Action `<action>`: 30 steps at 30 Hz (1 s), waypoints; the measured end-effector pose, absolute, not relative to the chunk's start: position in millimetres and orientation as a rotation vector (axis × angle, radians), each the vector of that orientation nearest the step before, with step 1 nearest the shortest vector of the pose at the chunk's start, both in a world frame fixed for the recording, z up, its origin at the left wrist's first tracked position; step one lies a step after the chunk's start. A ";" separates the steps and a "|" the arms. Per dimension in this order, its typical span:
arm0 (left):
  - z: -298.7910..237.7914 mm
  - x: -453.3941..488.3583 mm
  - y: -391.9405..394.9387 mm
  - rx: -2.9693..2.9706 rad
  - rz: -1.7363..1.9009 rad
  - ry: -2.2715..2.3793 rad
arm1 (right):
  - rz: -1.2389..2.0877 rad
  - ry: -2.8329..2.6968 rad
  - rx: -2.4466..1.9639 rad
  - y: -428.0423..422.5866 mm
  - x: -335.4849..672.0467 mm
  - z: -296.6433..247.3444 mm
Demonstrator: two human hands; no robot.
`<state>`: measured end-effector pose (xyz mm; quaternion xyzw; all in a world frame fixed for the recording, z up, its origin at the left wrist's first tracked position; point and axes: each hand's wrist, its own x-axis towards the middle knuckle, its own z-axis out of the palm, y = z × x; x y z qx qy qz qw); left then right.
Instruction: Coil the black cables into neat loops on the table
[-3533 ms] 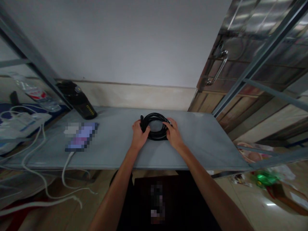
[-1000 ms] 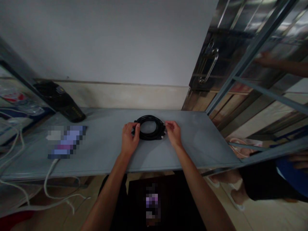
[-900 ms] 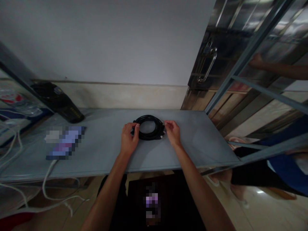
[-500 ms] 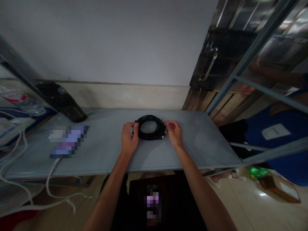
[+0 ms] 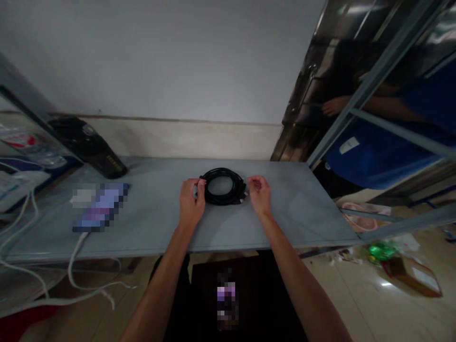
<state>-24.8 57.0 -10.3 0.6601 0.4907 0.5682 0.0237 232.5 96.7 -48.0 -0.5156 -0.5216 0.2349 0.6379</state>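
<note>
A coiled black cable lies on the grey tabletop, with small metal-tipped connectors on its right side. My left hand pinches the coil's left edge between thumb and fingers. Just beyond the coil's right edge, beside the connectors, is my right hand. Its fingers are loosely bent, with a small gap between thumb and forefinger, and I see nothing held in them.
At the left lie a phone with a white cable, a black bottle and a clear plastic bottle. A metal frame post bounds the right side. Past it stands a person in a blue shirt; a cardboard box is on the floor.
My right hand has shifted slightly right, away from the coil. My left hand stays at the coil. The person beyond the frame has moved, an arm now reaching toward the door.
</note>
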 end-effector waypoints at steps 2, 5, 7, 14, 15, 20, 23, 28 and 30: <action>-9.7 -24.6 56.8 2.040 1.757 1.523 | 0.524 -1.191 -1.176 95.5 231.9 -46.5; -8.9 -24.3 56.4 2.030 1.756 1.518 | 0.501 -1.196 -1.173 93.6 230.8 -44.7; -8.7 -24.1 56.0 2.022 1.761 1.511 | 0.483 -1.204 -1.170 92.8 230.4 -44.4; -8.9 -24.2 55.0 1.990 1.767 1.477 | 0.424 -1.254 -1.175 92.6 231.3 -44.0; -8.9 -24.1 54.9 1.984 1.773 1.474 | 0.416 -1.266 -1.177 91.4 231.0 -42.3; -8.7 -23.4 54.8 1.940 1.771 1.484 | 0.308 -1.591 -1.039 76.1 220.5 -29.4; -9.8 -23.3 55.6 1.905 1.755 1.461 | 0.186 -2.024 -0.863 67.7 210.6 -27.1; -11.7 -23.1 57.9 1.918 1.738 1.458 | 0.137 -2.323 -0.917 69.0 203.2 -32.8; -11.5 -22.6 58.0 1.935 1.728 1.465 | 0.102 -2.340 -0.965 70.7 203.3 -33.4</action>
